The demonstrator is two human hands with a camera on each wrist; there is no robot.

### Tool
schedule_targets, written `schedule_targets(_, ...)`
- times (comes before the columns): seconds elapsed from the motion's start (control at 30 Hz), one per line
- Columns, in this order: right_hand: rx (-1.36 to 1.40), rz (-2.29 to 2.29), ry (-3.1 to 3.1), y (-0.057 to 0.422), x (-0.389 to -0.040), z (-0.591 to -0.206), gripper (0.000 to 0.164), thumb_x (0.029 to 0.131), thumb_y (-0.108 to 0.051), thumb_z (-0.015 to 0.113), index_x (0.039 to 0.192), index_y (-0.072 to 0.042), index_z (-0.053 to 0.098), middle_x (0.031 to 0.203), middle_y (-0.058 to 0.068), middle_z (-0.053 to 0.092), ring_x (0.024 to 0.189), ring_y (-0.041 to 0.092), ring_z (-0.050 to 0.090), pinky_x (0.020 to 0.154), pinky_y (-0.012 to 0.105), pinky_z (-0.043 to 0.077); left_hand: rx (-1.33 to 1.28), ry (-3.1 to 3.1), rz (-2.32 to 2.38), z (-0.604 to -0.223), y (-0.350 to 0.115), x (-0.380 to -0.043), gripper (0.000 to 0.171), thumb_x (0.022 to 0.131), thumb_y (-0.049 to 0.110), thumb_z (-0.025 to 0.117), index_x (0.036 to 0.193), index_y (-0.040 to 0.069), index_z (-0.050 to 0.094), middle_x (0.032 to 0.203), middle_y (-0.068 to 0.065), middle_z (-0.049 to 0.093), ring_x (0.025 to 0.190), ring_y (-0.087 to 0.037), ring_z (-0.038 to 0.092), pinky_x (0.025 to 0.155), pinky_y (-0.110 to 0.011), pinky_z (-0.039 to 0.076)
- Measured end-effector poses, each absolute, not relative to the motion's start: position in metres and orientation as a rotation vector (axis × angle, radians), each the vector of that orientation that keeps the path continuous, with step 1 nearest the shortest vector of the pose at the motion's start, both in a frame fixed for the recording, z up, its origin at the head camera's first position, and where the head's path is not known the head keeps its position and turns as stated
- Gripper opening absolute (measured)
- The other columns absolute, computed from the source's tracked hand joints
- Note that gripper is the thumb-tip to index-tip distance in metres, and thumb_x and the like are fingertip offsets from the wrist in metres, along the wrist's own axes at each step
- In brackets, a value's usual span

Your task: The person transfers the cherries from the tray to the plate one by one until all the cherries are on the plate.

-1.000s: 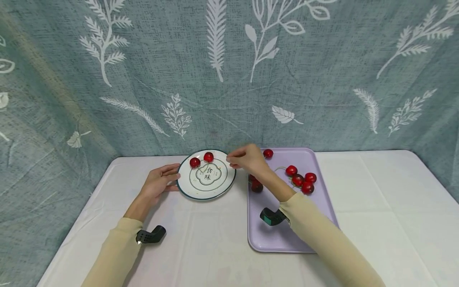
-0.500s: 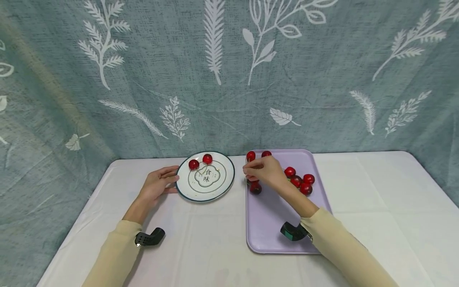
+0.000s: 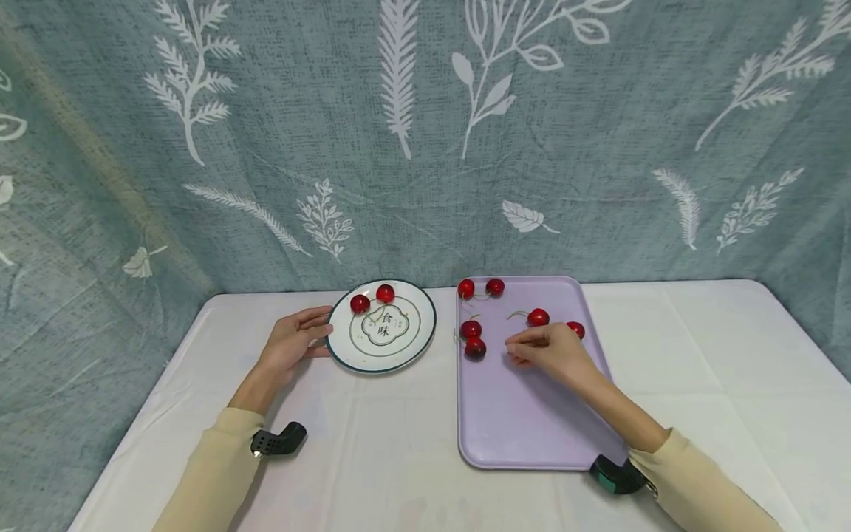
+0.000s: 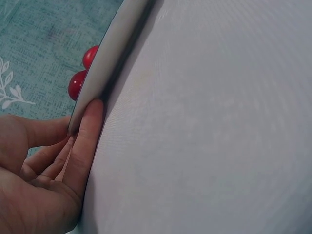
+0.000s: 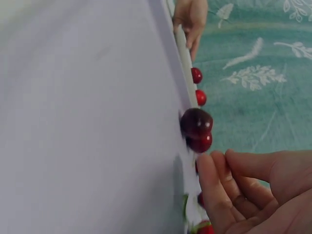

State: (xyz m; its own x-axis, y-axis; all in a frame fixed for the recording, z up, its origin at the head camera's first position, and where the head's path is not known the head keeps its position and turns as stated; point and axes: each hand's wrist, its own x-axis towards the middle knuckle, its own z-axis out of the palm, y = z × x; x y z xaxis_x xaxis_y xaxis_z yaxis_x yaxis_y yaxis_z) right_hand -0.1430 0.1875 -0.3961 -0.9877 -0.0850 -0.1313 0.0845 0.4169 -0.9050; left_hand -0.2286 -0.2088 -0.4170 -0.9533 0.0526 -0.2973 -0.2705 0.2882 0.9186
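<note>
In the head view, my left hand (image 3: 290, 341) pinches the left rim of a white plate (image 3: 412, 347) with a dark green edge. The left wrist view shows the thumb on the rim and a finger against the underside. Two red cherries (image 3: 360, 304) with stems sit on the plate's far left part. My right hand (image 3: 552, 355) hovers over a lilac tray (image 3: 505, 428), fingers slightly bent and nothing visible between them. Near its fingertips lies a cherry (image 3: 538, 317) with its stem pointing left; another cherry (image 3: 575, 329) is partly covered by the hand.
Along the tray's left side lie a pair of cherries (image 3: 475, 348) and, in the far left corner, two more cherries (image 3: 495, 287). A white cloth (image 3: 385, 458) covers the table. Behind it hangs a green leaf-patterned curtain (image 3: 412, 199).
My right hand has moved from the plate's right rim rightward over the tray, uncovering cherries on its left side and now hiding some at the right. The left hand stays at the plate.
</note>
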Motion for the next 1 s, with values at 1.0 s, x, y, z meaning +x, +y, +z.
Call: schedule_targets(1.0,0.240,-1.219,2.590,0.244,-0.123,-0.390,0.032,0.091,-0.027,0.071,0.084,0.004,0.073,0.068,0.003,0.067,0.061,0.013,0.066,0.058,0.028,0.060,-0.237,2.287,1.724,-0.417,-0.207,-0.228,0.050,0.100,0.007,0.054,0.148,0.002,0.040,0.145,-0.021,0.045,0.092,-0.006,0.061,0.076,-0.025,0.060)
